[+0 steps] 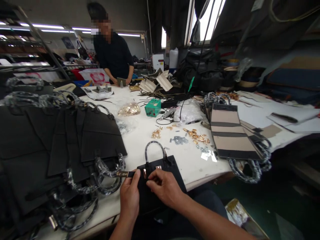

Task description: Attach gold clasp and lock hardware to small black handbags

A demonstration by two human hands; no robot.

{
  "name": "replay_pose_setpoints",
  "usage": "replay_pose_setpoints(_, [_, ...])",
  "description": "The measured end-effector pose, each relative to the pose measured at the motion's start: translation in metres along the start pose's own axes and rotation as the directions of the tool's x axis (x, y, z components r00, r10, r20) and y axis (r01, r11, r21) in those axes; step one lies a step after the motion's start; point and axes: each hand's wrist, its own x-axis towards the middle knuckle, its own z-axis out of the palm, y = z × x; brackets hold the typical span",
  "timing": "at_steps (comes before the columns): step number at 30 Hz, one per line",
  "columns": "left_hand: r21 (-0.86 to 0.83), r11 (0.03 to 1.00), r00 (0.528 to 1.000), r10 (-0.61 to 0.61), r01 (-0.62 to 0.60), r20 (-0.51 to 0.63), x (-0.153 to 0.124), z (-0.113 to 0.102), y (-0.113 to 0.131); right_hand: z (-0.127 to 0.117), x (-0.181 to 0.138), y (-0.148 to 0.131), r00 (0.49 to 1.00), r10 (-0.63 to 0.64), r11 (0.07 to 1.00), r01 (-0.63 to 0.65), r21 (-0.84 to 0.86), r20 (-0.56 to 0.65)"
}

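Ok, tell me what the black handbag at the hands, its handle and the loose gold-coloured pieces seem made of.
Handbag: leather or imitation leather, judging by its smooth, mostly matte black panels. Handle: core material unclear; broken, shiny highlights suggest clear plastic wrapping. Gold-coloured pieces: probably metal, perhaps plated, given their bright, polished glint.

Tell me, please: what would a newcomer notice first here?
Probably the left hand and right hand over a small black handbag, at the near edge of the white table. Then the heap of black bags on the left, and the bright green box farther back, near the middle.
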Motion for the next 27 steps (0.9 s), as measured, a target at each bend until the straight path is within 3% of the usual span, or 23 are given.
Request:
replay_pose_setpoints(2, [0.007, 1.0, 0.999, -0.006, 0.006, -0.043, -0.001, 0.002, 0.003, -0.015, -0.012, 0.005, 0.996, -0.088, 0.993, 0.085, -0.079, -0.033])
replay_pose_setpoints(4, [0.015, 1.0, 0.995, 0.003, -0.002, -0.098, -0.002, 0.003, 0.006, -0.041, -0.018, 0.012, 0.986, -0.109, 0.982, 0.087, -0.169, -0.124])
replay_pose_setpoints(7, [0.034, 0.999, 0.989, 0.027, -0.022, -0.142, -0.001, 0.005, 0.01, -0.1, -0.008, 0.029, 0.946, -0.058, 0.934, -0.06, -0.351, -0.317])
replay_pose_setpoints(9, [0.024, 1.0, 0.991, -0.016, 0.019, -0.132, -0.002, 0.007, 0.015, -0.144, 0.01, 0.041, 0.911, -0.027, 0.823, -0.213, -0.527, -0.411])
replay_pose_setpoints(11, [0.01, 0.997, 0.989, -0.075, 0.077, -0.129, -0.003, 0.01, 0.02, -0.184, 0.03, 0.053, 0.885, -0.007, 0.702, -0.328, -0.632, -0.466])
replay_pose_setpoints(14, [0.011, 0.992, 0.978, -0.119, 0.123, -0.17, -0.005, 0.016, 0.025, -0.218, 0.057, 0.065, 0.881, 0.021, 0.645, -0.374, -0.667, -0.473])
replay_pose_setpoints(18, [-0.006, 0.99, 0.981, -0.138, 0.139, -0.136, -0.004, 0.015, 0.022, -0.227, 0.073, 0.075, 0.901, 0.054, 0.632, -0.365, -0.684, -0.43])
replay_pose_setpoints(23, [-0.016, 0.997, 0.995, -0.071, 0.07, -0.074, -0.003, 0.009, 0.012, -0.219, 0.068, 0.067, 0.93, 0.04, 0.697, -0.288, -0.656, -0.366])
replay_pose_setpoints(25, [-0.021, 0.998, 0.995, -0.055, 0.053, -0.08, -0.005, 0.009, 0.011, -0.203, 0.058, 0.057, 0.951, 0.052, 0.782, -0.229, -0.58, -0.305])
replay_pose_setpoints(27, [-0.035, 0.998, 0.995, -0.048, 0.045, -0.089, -0.007, 0.01, 0.01, -0.175, 0.043, 0.045, 0.97, 0.102, 0.935, -0.169, -0.31, -0.221])
